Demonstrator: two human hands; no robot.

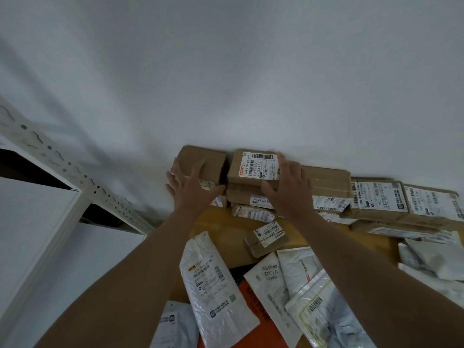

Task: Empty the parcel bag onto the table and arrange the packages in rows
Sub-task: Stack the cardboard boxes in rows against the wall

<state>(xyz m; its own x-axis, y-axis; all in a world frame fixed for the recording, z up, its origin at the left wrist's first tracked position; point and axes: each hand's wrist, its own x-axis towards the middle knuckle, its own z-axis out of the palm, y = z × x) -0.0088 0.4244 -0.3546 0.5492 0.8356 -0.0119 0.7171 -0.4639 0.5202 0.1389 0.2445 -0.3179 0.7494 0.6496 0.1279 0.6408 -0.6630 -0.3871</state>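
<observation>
Both arms are stretched forward over a yellow-brown table [221, 222] that is set against a pale wall [226, 71].

Left hand [190, 187]: fingers are spread and fairly straight, laid against the left and near face of a plain brown box [208, 159] at the left end of the back row. The grip is released; nothing is pinched or curled round.

Right hand [288, 187]: fingers are extended over the right edge of the top labelled box [253, 167], thumb at its near edge. The grip is likewise loose, flat on the carton rather than clenched. This box is seen on top of a small stack of cartons [247, 197]; it is just beside the plain brown box, the two nearly touching.

Back row, against the wall: a long flat carton [326, 179] to the right of the stack, then two more labelled cartons [379, 199] towards the right edge.

Nearer on the table: one small taped box [266, 238] is lying apart and askew. Several white and grey mailer bags [216, 285] are scattered in an overlapping heap at the near edge, not in any row. Something orange [253, 317] is partly covered by them; what it is cannot be told.

At the left, a white perforated shelf post [75, 172] is noted.
</observation>
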